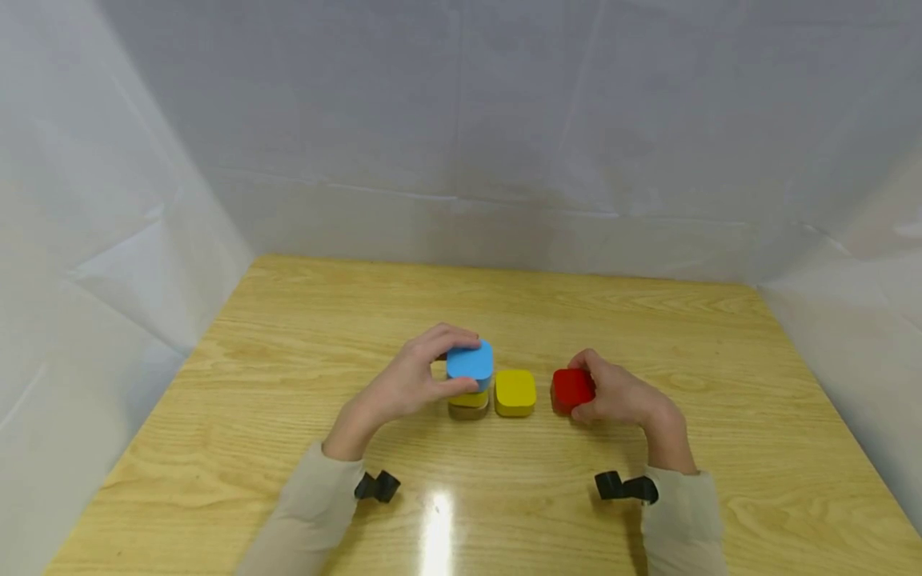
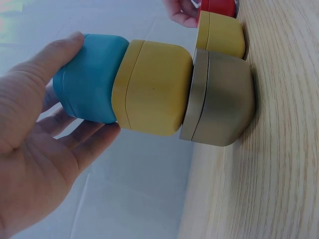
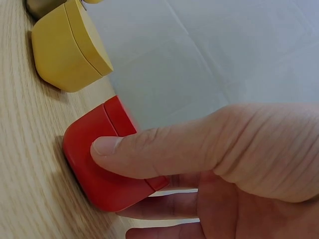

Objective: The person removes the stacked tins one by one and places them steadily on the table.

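Pale wood grain, glossy enough to be catching a glare, is being shown across the table point(image 1: 648, 512), which is being enclosed on three sides by creased white sheeting point(image 1: 461, 120). Near its middle a stack of three rounded-square cases is being steadied: a matte blue case point(image 1: 471, 361) on top, a yellow one point(image 2: 153, 87) under it, and a grey-brown case point(image 2: 219, 97) lying on the wood. The blue case is being grasped by the left hand point(image 1: 410, 386), thumb in front and fingers behind. Just beside the stack a separate yellow case point(image 1: 515, 392) is lying flat. Further right, a red case point(image 1: 572, 389), seamed around its middle, is being gripped on the tabletop by the right hand point(image 1: 623, 396). No lettering is being shown on any case.
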